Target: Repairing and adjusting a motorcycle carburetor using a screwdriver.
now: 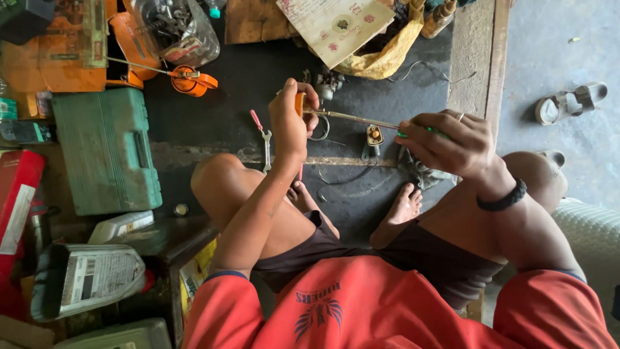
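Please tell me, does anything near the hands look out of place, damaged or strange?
Nothing looks damaged. Only loose things stand out: a wrench lies on the dark floor beside the left hand, and thin wires trail under the long screwdriver that the left hand and right hand hold.

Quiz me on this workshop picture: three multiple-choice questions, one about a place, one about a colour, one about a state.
1. Where does the wrench lie?
A. On the dark mat by the left knee
B. Inside the green case
C. On the sandal

2. What colour is the closed tool case?
A. Yellow
B. Green
C. White

3. How is the long screwdriver held?
A. Lying loose on the floor
B. In one hand only
C. In both hands

Answers: 1 A, it rests on the mat beside the knee. 2 B, its lid is green. 3 C, the left hand grips the orange handle, the right hand the shaft end.
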